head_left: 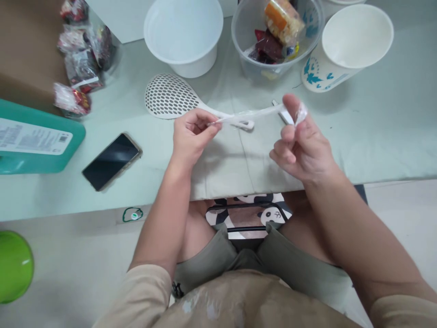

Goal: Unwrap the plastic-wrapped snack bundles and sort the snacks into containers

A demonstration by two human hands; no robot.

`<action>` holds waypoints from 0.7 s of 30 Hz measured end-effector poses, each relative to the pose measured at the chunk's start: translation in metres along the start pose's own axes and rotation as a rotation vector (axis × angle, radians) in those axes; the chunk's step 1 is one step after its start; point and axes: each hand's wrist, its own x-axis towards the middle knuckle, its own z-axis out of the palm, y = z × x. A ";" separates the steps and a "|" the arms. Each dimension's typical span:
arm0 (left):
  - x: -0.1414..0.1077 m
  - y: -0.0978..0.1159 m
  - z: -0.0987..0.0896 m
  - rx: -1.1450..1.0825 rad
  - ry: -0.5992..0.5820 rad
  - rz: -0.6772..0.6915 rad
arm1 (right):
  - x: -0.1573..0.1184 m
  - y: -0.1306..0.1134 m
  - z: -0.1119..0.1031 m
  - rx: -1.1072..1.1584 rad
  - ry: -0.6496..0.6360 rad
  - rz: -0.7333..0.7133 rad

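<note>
A thin strip of clear plastic [254, 114] is stretched between my two hands above the table. My left hand [196, 136] pinches one end between thumb and fingers. The other end is bunched in my right hand [302, 143], whose index finger points up while the other fingers curl. Beneath the strip lies a white slotted skimmer [172, 96], its handle passing behind my left hand. A small white and grey object [284, 113] lies partly behind the strip, beside my right hand.
Along the back stand a white bowl [186, 32], a clear tub [246, 59] of wrapped snacks and a paper cup [324, 75]. To the left are a phone [112, 161], wrapped packets [83, 64] and a green jug [73, 132]. A green bin [15, 266] is below.
</note>
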 end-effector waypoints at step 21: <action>-0.005 0.004 0.013 0.098 -0.125 0.003 | -0.002 -0.009 0.020 -0.322 -0.363 0.215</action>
